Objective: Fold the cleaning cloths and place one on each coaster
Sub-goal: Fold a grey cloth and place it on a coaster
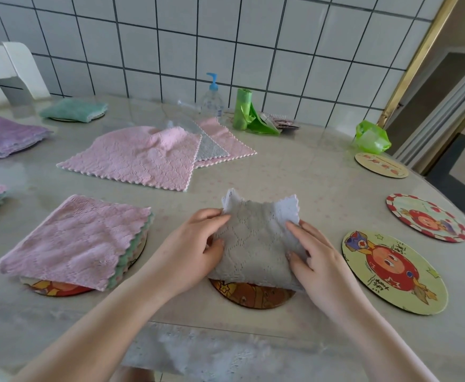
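Gripping a folded grey cloth from both sides, the left hand and right hand each pinch an edge, every grip closed on the fabric. The cloth sits over a brown coaster on the table. Just left, a folded pink cloth covers another coaster. Three bare coasters lie to the right, the nearest a yellow coaster.

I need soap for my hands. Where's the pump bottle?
The pump bottle stands at the table's far edge against the tiled wall, just left of the green bag roll.
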Tool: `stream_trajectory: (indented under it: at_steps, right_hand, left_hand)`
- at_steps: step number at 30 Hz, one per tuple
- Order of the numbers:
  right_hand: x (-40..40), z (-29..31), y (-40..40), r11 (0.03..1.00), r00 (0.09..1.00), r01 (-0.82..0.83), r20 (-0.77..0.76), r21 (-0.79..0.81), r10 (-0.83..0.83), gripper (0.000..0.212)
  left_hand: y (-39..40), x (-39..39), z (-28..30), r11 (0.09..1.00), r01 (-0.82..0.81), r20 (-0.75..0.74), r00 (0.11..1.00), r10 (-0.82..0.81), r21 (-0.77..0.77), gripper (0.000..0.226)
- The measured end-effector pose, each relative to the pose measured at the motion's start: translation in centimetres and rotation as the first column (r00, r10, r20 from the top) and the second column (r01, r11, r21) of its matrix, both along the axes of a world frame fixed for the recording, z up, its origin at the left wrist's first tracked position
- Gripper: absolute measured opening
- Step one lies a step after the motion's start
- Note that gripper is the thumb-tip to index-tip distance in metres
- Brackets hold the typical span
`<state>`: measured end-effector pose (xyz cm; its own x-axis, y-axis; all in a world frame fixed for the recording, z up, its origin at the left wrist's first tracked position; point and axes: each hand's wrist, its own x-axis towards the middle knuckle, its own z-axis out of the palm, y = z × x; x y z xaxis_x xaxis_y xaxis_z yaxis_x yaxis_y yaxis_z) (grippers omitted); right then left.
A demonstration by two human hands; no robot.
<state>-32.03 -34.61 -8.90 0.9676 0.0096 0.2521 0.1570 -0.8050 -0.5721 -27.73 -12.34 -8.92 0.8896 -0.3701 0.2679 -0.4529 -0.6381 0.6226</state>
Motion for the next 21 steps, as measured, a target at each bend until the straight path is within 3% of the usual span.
stream_trajectory:
  at_steps: [3,7,13,17,21]
  right_hand:
    - [-0.3,0.3,-0.3,0.999,1.0,-0.006,-0.024,0.042,0.007,0.05]
    - [-0.6,-0.1,-0.1,1.0,0.992,-0.008,-0.122,0.015,0.009,0.05]
    - [-0.7,-0.7,-0.1,0.999,0.997,0.032,-0.064,-0.016,-0.033,0.054]
    - [-0.4,-0.4,0.4,0.986,0.993,-0.077,-0.104,-0.149,0.062,0.051]
    - [0.1,-0.4,0.3,0.966,0.97,-0.105,-0.238,-0.238,0.047,0.048]
  left_hand:
    - [0.5,-0.2,0.3,0.999,-0.003,-0.057,0.998,0.0,-0.052,0.047]
    - [0.6,-0.5,-0.5,0.999,-0.005,-0.074,0.997,0.007,0.034,0.047]
    - [0.6,-1.2,-1.0,0.984,-0.053,0.08,0.996,0.04,0.168,0.051]
    - [0.5,-1.2,-1.5,0.947,0.077,0.095,0.989,-0.112,0.313,0.065]
    - [0.5,-0.9,-2.0,0.908,0.124,-0.002,0.991,-0.135,0.401,0.06]
